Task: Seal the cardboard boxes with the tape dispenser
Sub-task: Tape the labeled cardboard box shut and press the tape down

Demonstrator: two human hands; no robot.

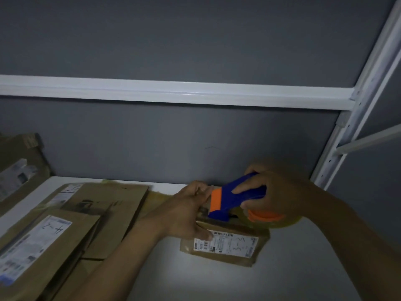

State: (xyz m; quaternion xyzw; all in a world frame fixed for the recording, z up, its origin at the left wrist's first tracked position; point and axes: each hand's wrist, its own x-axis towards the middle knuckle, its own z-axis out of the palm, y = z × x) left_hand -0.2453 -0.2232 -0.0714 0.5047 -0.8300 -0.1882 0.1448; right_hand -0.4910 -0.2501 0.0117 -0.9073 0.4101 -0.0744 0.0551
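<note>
A small cardboard box (225, 250) with a white shipping label lies on the white shelf (293, 268). My right hand (271, 190) grips a blue and orange tape dispenser (234, 198) with a clear tape roll, its front end down on the box's far edge. My left hand (188, 211) rests on the left part of the box, thumb on the label and fingers up by the dispenser's orange blade guard. The far side of the box is hidden behind both hands and the dispenser.
Several flat cardboard boxes (71, 227) with labels are stacked on the left of the shelf, one more box (19, 168) leaning at the far left. A grey back wall and a white shelf upright (338, 148) close off the rear and right.
</note>
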